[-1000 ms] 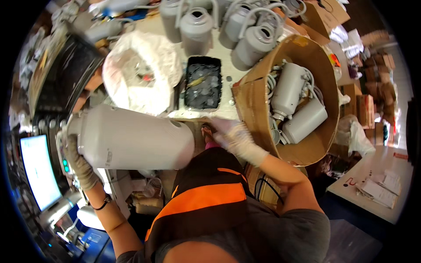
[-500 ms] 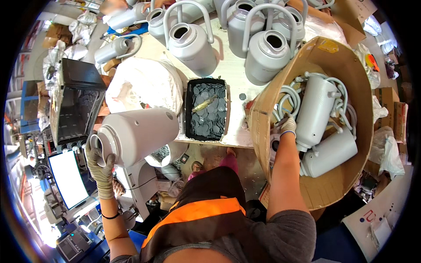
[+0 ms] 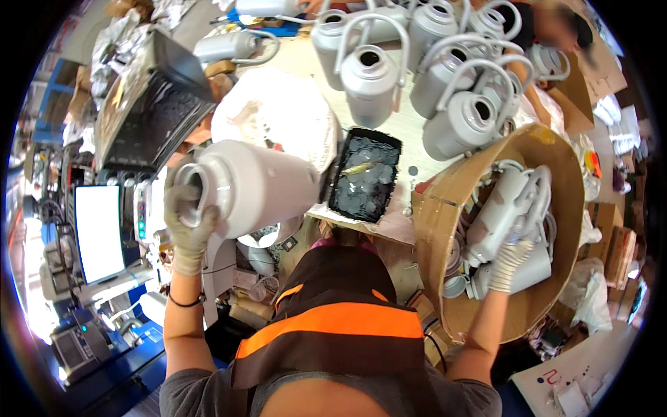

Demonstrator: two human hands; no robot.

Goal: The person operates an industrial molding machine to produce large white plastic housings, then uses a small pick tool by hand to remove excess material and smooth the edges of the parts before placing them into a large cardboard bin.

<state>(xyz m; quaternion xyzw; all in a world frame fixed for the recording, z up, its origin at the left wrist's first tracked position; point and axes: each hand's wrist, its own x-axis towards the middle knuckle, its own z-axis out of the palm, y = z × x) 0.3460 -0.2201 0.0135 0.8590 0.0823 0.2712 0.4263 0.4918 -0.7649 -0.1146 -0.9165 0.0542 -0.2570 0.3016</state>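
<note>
My gloved left hand [image 3: 191, 219] grips the open mouth of a light grey jug body [image 3: 267, 187] without a handle, tilted on its side in the air left of the table. Its fingers hook into the neck, with the thumb outside. Inside the large cardboard box [image 3: 434, 243] at the right, my gloved right hand [image 3: 513, 257] closes around the lower end of a curved grey handle [image 3: 542, 191]; the fingers are somewhat blurred. Beside that hand, grey jug bodies [image 3: 499, 215] and more loose handles lie in the box.
A black tray of dark discs [image 3: 363, 177] sits at the table's near edge, beside a white plastic bag [image 3: 271, 115]. Several jugs with handles [image 3: 375, 87] stand farther back. Another person's arm [image 3: 531, 90] reaches in at far right. A lit screen [image 3: 97, 233] stands left.
My right hand has moved from the box's left side toward its middle, onto a handle that now stands higher. My left hand still holds the jug body. The view has shifted.
</note>
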